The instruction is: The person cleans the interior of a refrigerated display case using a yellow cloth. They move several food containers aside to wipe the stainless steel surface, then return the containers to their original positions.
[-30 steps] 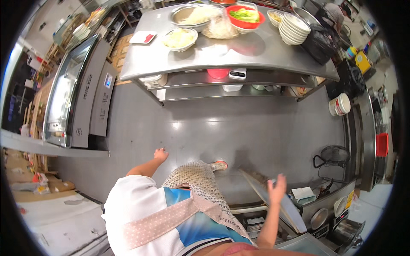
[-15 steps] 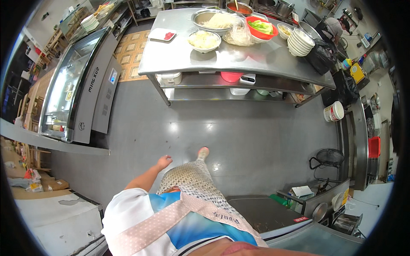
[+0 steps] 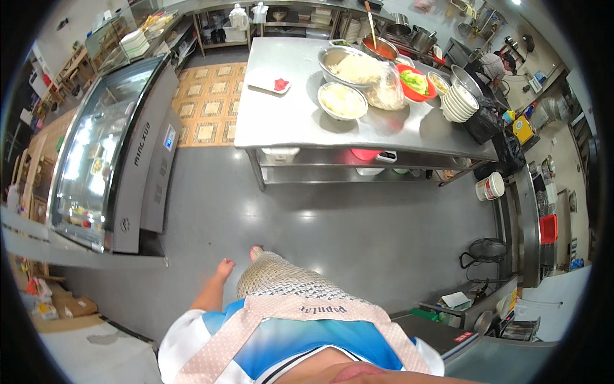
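Over the grey floor (image 3: 275,217), just beside the patterned skirt (image 3: 288,275) and near the tip of one shoe (image 3: 256,251), the left hand (image 3: 225,267) hangs loose and released, with nothing visible in it. The right hand is out of view, so I cannot tell whether it is clenched, released or grasping something.

Well ahead of the left hand stands a stainless-steel counter (image 3: 275,121). Toward its left end lies a white rectangular plate (image 3: 261,83) with a little red food (image 3: 281,84) on it. To the right of that, a white bowl (image 3: 345,116) holds pale shredded food (image 3: 343,99); just behind it sits a metal basin (image 3: 327,73) of pale noodles (image 3: 355,67). A clear plastic bag (image 3: 388,89) lies beside the basin, next to a red bowl (image 3: 410,95) of green lettuce (image 3: 414,80). Farther right is a tilted stack of white bowls (image 3: 458,104).

Left of the person is a glass-fronted display case (image 3: 96,153); on the right, a white bucket (image 3: 490,187) and a black fan (image 3: 487,249) stand well apart from the left hand.
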A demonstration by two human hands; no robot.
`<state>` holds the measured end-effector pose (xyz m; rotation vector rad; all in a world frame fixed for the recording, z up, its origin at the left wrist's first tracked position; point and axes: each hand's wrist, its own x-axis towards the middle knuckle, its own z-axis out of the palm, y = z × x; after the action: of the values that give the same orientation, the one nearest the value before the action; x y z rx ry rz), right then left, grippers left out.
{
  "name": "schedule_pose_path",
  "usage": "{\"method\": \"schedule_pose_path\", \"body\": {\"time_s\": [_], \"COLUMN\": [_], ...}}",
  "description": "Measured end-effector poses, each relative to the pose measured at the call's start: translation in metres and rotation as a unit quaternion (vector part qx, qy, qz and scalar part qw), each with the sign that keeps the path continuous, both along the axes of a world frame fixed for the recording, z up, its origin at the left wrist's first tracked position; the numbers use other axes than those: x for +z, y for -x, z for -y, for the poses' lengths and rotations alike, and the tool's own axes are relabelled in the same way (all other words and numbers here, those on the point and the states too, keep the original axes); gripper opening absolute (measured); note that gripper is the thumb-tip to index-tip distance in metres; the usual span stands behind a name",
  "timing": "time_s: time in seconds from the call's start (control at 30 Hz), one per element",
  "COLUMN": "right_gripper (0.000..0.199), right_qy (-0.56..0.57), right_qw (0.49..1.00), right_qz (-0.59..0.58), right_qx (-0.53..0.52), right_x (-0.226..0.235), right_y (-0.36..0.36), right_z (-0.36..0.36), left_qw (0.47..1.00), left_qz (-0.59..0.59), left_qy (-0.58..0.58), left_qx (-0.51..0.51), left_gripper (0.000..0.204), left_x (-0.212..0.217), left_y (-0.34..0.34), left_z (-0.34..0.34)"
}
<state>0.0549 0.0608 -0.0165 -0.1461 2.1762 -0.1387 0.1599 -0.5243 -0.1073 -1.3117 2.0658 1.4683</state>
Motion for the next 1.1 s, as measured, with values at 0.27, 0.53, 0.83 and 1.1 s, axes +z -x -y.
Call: {"method": "schedule_pose_path", "body": {"time_s": [0.27,0.53,0.83,1.1], "right_gripper": [0.04,0.027,0.024,0.025], "right_qy": [0.272,0.391,0.54,0.561], "right_qw": [0.959,0.892,0.828,0.809], "right_qz": [-0.063,0.138,0.142,0.049], "right_qx": [-0.049,-0.18,-0.047,0.166], "right_x": [0.01,0.025,0.012,0.087], "right_y": [0.178,0.276,0.437,0.561], "right_z": [0.323,0.582,0.928,1.226], "left_qw": [0.998,0.974,0.943,0.912], "left_qz": [-0.005,0.074,0.072,-0.023], "left_qy": [0.028,-0.032,-0.24,-0.223], "left_qx": [0.061,0.213,0.221,0.343], "left_gripper": [0.041,0.042,0.037,0.033], "left_x": [-0.005,-0.034,-0.001,0.029], "left_y": [0.006,-0.004,0.05,0.215], "left_z": [0.183,0.308,0.423,0.622]}}
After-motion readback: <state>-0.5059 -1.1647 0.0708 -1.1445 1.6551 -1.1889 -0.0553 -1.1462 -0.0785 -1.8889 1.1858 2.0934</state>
